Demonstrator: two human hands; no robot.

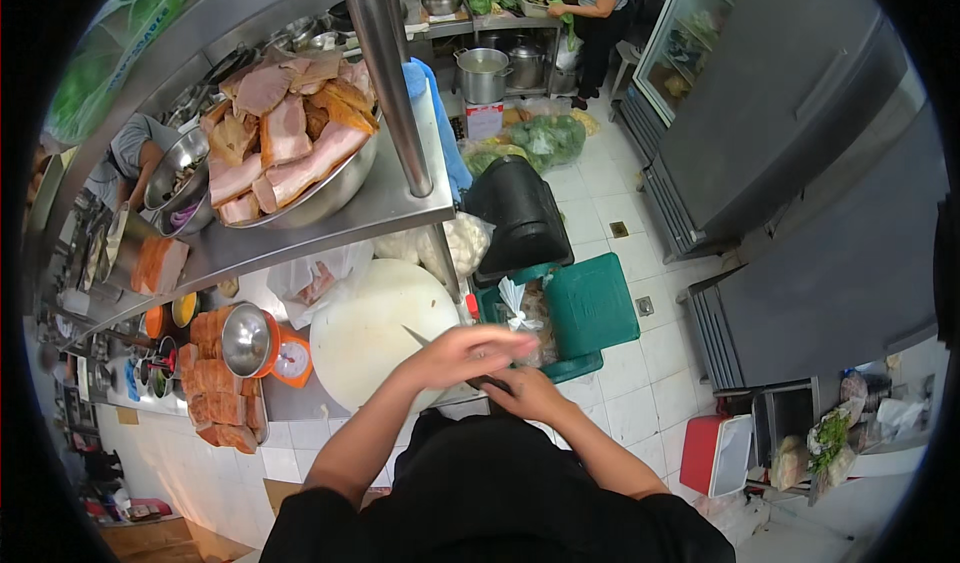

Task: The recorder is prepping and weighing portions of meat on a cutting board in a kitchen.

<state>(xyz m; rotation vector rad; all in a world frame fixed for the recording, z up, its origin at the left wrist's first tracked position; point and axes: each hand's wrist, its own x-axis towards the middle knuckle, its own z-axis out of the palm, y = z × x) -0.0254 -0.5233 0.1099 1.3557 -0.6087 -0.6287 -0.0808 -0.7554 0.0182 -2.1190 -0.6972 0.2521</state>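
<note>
My right hand (531,393) grips the black handle of a kitchen knife (491,383) at the counter's right end. The blade points to the upper left, and its tip shows over a round white cutting board (375,345). Across the middle of the knife, my left hand (469,354) is stretched out, blurred, and hides much of the blade. Nothing shows in its grasp; whether it touches the knife I cannot tell. Beside the board stands an orange dial scale (291,359) with a metal bowl (246,340). Left of it, several blocks of pork belly (217,379) lie on a tray.
A steel shelf (330,236) overhangs the counter, bearing a large bowl of sliced smoked pork (292,139). An open green bin (592,304) and a black bin (517,221) stand on the floor. Refrigerators (750,97) line the right. A person (600,7) handles leafy greens behind.
</note>
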